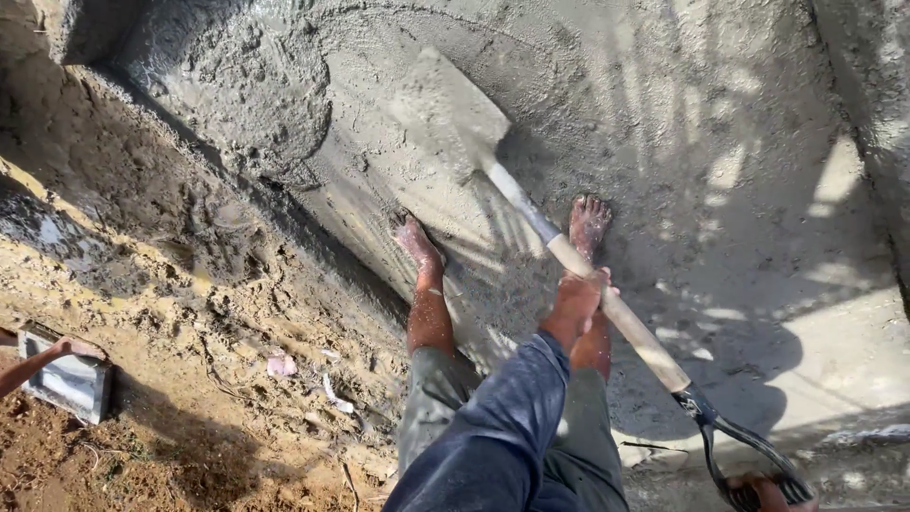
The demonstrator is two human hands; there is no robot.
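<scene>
Shovel [531, 213]: lying slanted over the wet grey concrete [664, 142], its blade caked in cement, pale wooden shaft, black D-handle.
Left hand [580, 294]: gripping the shaft at mid-length.
Right hand [758, 493]: clasping the D-handle, partly cropped.

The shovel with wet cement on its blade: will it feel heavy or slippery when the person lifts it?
The shovel is probably front-heavy: its blade is coated with wet grey mix. The long wooden shaft looks stiff and unlikely to bend. Grip may be somewhat slippery, since the left hand at mid-shaft looks smeared with cement; the right hand holds the end handle.
</scene>
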